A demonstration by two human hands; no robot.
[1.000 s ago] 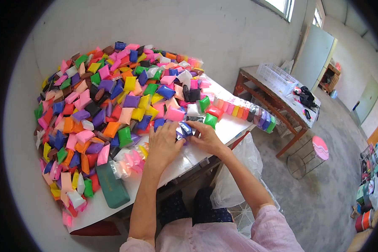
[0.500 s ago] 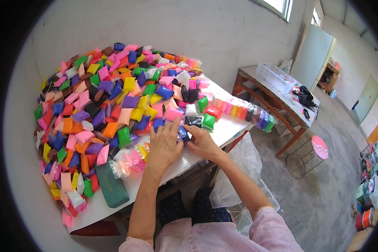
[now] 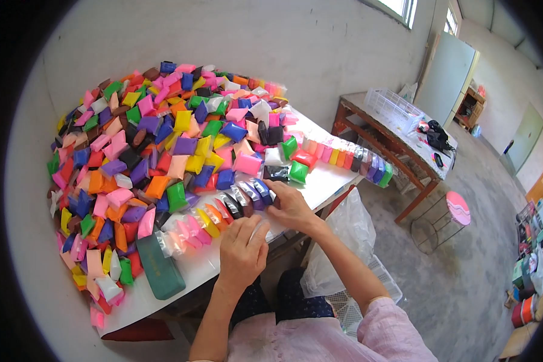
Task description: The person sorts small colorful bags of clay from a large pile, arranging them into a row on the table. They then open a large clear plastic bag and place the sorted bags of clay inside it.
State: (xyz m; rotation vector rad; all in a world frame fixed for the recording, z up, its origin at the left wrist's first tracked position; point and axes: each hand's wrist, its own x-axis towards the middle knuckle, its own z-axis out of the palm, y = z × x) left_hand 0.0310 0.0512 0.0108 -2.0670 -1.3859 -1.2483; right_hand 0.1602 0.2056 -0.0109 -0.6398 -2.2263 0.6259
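Note:
A row of small colored packets in clear film stands on edge at the table's near side, with a yellow packet (image 3: 207, 222), a black packet (image 3: 245, 201) and a blue packet (image 3: 261, 191) among them. My right hand (image 3: 291, 208) grips the blue and purple end of this row between fingers and thumb. Just in front of the row is my left hand (image 3: 242, 248), its fingers loosely bent and apart from the thumb, with nothing visible in it. A dark green box (image 3: 161, 268) lies at the row's left end, beside pink packets (image 3: 190, 232).
A large heap of mixed packets (image 3: 157, 130) covers the left of the white table (image 3: 127, 314). Another packet row (image 3: 347, 158) reaches the right edge. A plastic bag (image 3: 341, 244) hangs over a white crate (image 3: 380, 280). Right stand a wooden table (image 3: 356, 108) and pink stool (image 3: 458, 208).
My left hand has moved off the row, toward my body, uncovering the yellow, orange, red and black packets. My right hand stays at the blue end.

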